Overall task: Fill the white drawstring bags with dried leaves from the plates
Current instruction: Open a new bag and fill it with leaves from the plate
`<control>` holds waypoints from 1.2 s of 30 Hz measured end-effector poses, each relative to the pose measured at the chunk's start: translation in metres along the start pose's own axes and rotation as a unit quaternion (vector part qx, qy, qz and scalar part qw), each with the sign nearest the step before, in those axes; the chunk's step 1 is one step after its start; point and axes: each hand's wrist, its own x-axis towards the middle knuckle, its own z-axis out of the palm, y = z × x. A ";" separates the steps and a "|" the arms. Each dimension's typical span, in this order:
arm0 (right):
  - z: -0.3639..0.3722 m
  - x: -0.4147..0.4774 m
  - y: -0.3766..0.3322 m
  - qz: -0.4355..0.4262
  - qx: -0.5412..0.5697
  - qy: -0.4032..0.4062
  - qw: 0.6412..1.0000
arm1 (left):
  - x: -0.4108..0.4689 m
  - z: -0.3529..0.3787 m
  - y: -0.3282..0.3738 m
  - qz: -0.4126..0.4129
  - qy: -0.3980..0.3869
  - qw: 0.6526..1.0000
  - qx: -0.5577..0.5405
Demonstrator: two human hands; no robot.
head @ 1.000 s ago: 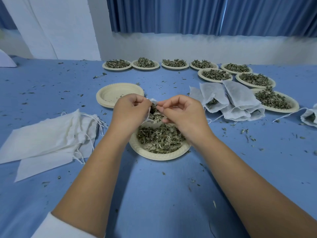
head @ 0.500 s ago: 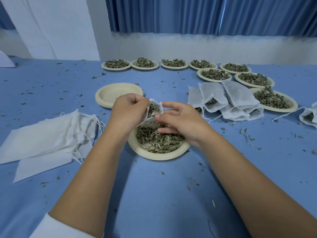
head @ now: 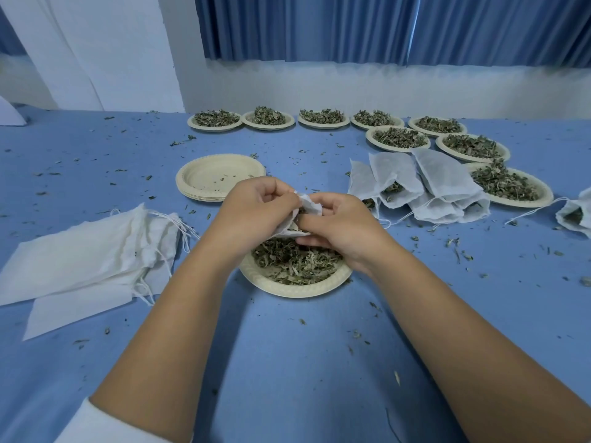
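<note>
we are pinching the drawstring bag (head: 307, 203) with left hand (head: 256, 212) and right hand (head: 342, 228) fingers (head: 326, 201), keeping the plate (head: 295, 290) below them, catching spills.

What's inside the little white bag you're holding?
Some dried leaves peek from the bag. The left hand, right hand and cloth cover the rest, so how full is hidden.
</note>
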 end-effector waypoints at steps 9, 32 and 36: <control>0.004 -0.001 0.000 -0.014 -0.055 0.069 0.996 | 0.000 0.004 -0.002 0.014 0.005 1.000 0.026; 0.003 -0.003 -0.003 -0.034 -0.132 0.020 0.991 | -0.002 0.004 0.001 -0.006 0.008 1.000 0.022; 0.004 -0.002 0.002 -0.072 -0.190 0.054 0.978 | -0.005 0.005 0.002 -0.006 -0.042 0.999 0.004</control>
